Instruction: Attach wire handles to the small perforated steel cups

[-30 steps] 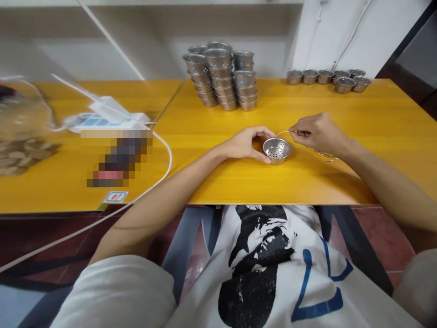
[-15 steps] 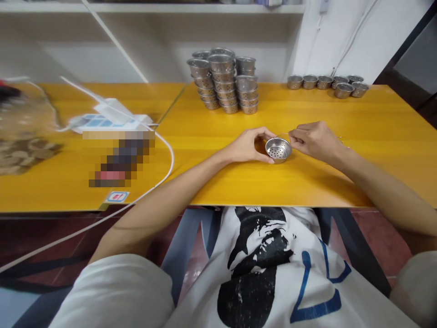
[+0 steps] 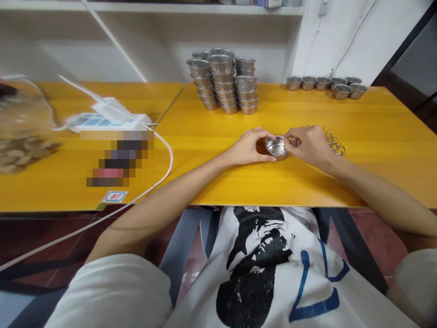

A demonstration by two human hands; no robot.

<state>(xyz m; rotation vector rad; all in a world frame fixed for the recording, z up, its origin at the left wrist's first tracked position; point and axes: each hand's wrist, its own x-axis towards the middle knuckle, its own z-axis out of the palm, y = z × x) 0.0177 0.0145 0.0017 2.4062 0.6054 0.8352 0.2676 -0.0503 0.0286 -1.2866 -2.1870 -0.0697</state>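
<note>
A small perforated steel cup (image 3: 276, 149) rests on the yellow table, its open top facing up. My left hand (image 3: 250, 146) grips it from the left, thumb low and fingers along the far rim. At the cup's right rim, the fingers of my right hand (image 3: 311, 145) are pinched together. The thin wire handle seen in them just before is now mostly hidden behind the fingers. Just beyond my right hand lies a loose pile of bent wire handles (image 3: 336, 145), partly covered by the hand.
Tall stacks of similar perforated cups (image 3: 223, 86) stand behind my hands. Several single cups (image 3: 322, 83) line the back right edge. To the left are a white power strip (image 3: 109, 122), a white cable (image 3: 171, 157) and a clear bag of round brownish pieces (image 3: 25, 152).
My right hand has moved slightly left and in against the cup's rim, uncovering more of the wire pile. The wire arc over the cup no longer shows clearly. My left hand keeps its hold.
</note>
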